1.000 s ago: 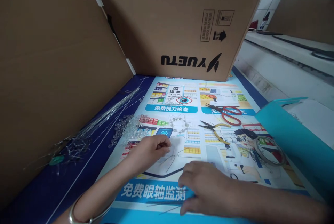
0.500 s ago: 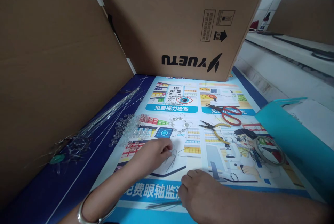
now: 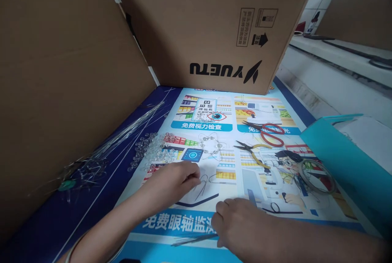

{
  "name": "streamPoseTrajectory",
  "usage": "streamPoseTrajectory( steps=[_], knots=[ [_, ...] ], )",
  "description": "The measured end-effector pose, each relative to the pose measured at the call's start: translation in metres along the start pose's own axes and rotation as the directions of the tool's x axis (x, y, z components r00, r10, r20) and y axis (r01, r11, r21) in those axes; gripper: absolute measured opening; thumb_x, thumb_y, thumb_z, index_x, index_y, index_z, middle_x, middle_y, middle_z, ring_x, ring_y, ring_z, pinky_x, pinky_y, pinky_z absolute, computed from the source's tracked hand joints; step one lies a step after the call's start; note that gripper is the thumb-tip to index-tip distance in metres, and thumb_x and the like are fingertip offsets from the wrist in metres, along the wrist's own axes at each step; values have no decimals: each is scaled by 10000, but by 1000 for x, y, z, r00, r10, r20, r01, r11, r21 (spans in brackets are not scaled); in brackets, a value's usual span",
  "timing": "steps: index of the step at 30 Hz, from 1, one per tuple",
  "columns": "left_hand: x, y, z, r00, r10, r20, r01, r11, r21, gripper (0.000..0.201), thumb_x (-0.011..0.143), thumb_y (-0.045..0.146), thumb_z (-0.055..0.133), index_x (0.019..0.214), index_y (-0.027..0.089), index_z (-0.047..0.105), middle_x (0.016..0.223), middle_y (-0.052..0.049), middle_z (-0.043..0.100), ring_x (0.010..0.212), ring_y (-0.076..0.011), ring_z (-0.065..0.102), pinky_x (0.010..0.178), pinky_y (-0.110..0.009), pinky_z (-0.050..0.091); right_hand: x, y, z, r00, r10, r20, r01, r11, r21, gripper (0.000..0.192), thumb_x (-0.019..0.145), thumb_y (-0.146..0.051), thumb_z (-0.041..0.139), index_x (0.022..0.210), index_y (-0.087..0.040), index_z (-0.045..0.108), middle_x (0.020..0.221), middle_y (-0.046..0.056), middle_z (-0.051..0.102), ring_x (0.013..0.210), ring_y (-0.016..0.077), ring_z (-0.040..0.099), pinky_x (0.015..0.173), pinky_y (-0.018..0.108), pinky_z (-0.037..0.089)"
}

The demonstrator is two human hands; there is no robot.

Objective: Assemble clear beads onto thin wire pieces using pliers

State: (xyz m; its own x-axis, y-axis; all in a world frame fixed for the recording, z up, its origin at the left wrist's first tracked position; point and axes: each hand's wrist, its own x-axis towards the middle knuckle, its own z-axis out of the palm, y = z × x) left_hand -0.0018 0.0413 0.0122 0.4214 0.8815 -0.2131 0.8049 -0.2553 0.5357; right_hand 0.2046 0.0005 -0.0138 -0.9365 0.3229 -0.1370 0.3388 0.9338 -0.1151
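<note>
My left hand (image 3: pixel 180 177) is closed, its fingertips curled down over the printed mat, and what they pinch is hidden. Bent wire pieces (image 3: pixel 202 187) lie right beside those fingertips. Nearer to me, my right hand (image 3: pixel 234 222) is closed with its knuckles up. A bundle of thin straight wires (image 3: pixel 192 239) reaches to the fingers of this hand, but I cannot see what is inside its grip. Beyond my left hand is a ring of clear beads on wire (image 3: pixel 211 145), with wire loops sticking outward. A pile of loose clear beads (image 3: pixel 153 150) spreads to its left.
Yellow-handled pliers (image 3: pixel 253 153) and red-handled scissors (image 3: pixel 266 130) lie to the right. Further right are a wire coil (image 3: pixel 317 176) and a teal box (image 3: pixel 346 152). Long silvery wires (image 3: pixel 122 136) lie at left. Cardboard walls (image 3: pixel 220 30) enclose the back and left.
My left hand has shifted slightly to the left and toward me. The right hand has moved slightly to the right. The tools, beads and bent wires lie as before.
</note>
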Motion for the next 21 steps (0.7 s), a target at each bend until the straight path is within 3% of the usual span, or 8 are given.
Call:
streamPoseTrajectory(
  steps=[4,9,15,21],
  knots=[
    [-1,3,1,1000,14,17,-15,999,43,196,812,287,430,730,203,587,719,3,606,640,-140,508,570,-238,298,4,-5,-2,997,-25,70,27,999,-22,137,680,-167,617,799,-113,574,712,62,569,628,173,496,467,299,326],
    [-2,6,1,997,70,42,-71,997,28,224,830,269,413,744,192,605,705,-16,596,642,-142,509,593,-238,322,2,-2,-15,981,-78,180,81,997,-10,35,661,-109,607,674,-132,583,702,41,575,614,161,496,412,280,245],
    [-5,11,-2,977,159,142,-154,987,-51,219,843,231,415,786,194,624,765,-10,622,706,-141,523,628,-224,342,-12,19,-20,991,-84,107,62,978,198,134,790,-171,462,698,-149,556,698,29,599,556,117,467,437,262,197],
    [-8,14,2,913,302,275,-257,948,-186,223,846,244,435,854,201,653,782,-12,656,700,-135,557,619,-206,351,-11,39,-25,987,68,149,-129,881,455,52,705,-189,499,689,-169,544,643,-27,555,527,80,412,453,218,227]
  ],
)
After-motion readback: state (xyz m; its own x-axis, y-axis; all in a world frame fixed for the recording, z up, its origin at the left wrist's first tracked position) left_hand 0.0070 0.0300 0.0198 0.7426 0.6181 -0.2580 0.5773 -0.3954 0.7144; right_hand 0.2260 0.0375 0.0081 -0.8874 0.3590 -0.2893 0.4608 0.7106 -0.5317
